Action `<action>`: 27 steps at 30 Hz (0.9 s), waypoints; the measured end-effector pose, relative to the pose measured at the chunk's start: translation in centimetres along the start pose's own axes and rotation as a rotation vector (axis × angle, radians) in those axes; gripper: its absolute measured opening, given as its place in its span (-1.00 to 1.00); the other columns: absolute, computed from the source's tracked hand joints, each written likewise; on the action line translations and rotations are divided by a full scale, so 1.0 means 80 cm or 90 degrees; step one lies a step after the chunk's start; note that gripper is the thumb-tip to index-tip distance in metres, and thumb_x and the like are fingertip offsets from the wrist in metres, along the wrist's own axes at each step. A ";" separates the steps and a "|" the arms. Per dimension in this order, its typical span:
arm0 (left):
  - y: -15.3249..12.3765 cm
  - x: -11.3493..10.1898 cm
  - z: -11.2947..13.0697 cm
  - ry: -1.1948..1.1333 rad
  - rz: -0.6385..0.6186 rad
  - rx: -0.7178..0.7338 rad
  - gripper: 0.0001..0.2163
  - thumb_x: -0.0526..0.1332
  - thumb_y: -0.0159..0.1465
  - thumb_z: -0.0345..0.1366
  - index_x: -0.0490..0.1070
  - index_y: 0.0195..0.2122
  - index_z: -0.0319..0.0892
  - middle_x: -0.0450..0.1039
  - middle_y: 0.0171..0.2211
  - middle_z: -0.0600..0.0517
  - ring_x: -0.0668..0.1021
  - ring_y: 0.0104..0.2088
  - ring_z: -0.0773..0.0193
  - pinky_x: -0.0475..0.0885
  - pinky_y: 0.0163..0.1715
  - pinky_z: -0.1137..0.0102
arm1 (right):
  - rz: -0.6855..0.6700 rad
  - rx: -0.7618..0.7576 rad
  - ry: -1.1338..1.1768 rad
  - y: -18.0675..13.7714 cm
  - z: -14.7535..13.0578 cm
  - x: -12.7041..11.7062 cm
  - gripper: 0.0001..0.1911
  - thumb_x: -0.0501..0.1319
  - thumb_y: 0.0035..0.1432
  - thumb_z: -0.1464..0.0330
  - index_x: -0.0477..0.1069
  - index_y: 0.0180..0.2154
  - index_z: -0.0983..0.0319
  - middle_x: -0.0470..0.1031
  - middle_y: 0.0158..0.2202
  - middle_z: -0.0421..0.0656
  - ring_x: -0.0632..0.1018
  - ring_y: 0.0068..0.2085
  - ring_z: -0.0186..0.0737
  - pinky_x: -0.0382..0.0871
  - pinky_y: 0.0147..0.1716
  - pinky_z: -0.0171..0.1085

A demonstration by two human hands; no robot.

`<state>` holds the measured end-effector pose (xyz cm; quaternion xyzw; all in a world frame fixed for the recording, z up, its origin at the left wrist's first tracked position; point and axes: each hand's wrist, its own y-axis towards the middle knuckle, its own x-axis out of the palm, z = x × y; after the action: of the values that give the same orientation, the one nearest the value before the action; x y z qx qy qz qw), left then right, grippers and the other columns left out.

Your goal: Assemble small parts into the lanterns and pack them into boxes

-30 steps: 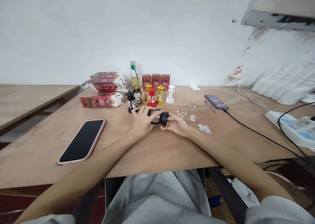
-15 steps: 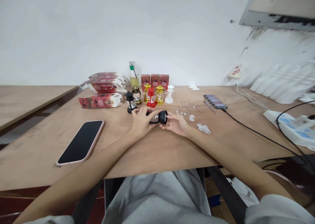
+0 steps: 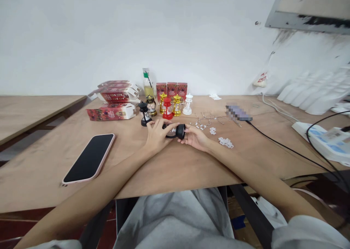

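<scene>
A small black lantern [image 3: 180, 131] with a clear globe lies on its side just above the table, its base turned to the right. My left hand [image 3: 158, 135] is wrapped round its top and globe. The fingers of my right hand [image 3: 195, 137] are pinched together at the underside of the base; whatever lies between them is too small or hidden to make out. Behind my left hand stands another black lantern [image 3: 144, 114]. Beyond are a red lantern [image 3: 167, 109], a white lantern [image 3: 188, 105], a bronze-and-black lantern [image 3: 151, 106] and two gold lanterns [image 3: 177, 106].
Small white tabs [image 3: 226, 143] and thin metal pieces [image 3: 205, 118] lie to the right. A phone [image 3: 90, 158] rests at left, another device [image 3: 238, 113] with a cable at right. Red boxes [image 3: 112, 111], a bottle [image 3: 148, 86] and a power strip [image 3: 325, 139] surround the work area.
The black lantern has turned slightly in my hands, so less of its underside shows. My right fingers stay at the base, and my left grip looks the same.
</scene>
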<state>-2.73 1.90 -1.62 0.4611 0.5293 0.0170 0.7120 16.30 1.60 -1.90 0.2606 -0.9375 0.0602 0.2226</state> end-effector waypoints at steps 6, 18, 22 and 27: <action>0.000 -0.001 0.002 -0.002 -0.003 -0.003 -0.64 0.28 0.18 -0.23 0.39 0.02 0.01 0.43 -0.09 -0.06 0.45 -0.08 0.11 0.07 -0.15 0.19 | 0.001 -0.005 0.007 0.001 0.000 0.001 -0.70 0.21 -0.14 0.42 0.21 -0.28 0.21 0.53 -0.46 -0.21 0.58 -0.47 -0.26 0.45 -0.51 -0.35; 0.000 0.004 -0.003 0.002 -0.014 -0.006 -0.61 0.24 0.19 -0.25 0.37 0.07 0.09 0.42 -0.10 -0.06 0.43 -0.13 0.09 0.09 -0.13 0.17 | 0.012 -0.007 0.004 0.003 0.002 -0.002 -0.73 0.21 -0.14 0.45 0.27 -0.29 0.23 0.51 -0.47 -0.18 0.55 -0.49 -0.26 0.39 -0.58 -0.37; 0.000 0.001 -0.001 -0.014 -0.017 -0.017 -0.60 0.24 0.18 -0.27 0.36 0.07 0.08 0.42 -0.09 -0.06 0.42 -0.10 0.08 0.08 -0.12 0.17 | 0.010 -0.007 0.005 0.001 0.000 0.000 -0.73 0.21 -0.13 0.43 0.26 -0.29 0.22 0.51 -0.46 -0.18 0.55 -0.48 -0.27 0.41 -0.55 -0.35; 0.002 -0.006 0.004 -0.038 -0.024 -0.038 -0.62 0.23 0.19 -0.26 0.36 0.05 -0.02 0.42 -0.08 -0.06 0.43 -0.06 0.11 0.08 -0.11 0.20 | 0.024 -0.008 -0.050 0.002 -0.010 0.001 -0.77 0.22 -0.08 0.35 0.32 -0.29 0.23 0.51 -0.41 -0.17 0.55 -0.42 -0.27 0.47 -0.42 -0.29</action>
<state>-2.65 1.54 -1.13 0.4300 0.5160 0.0056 0.7408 16.48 1.91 -1.16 0.2432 -0.9507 0.0482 0.1864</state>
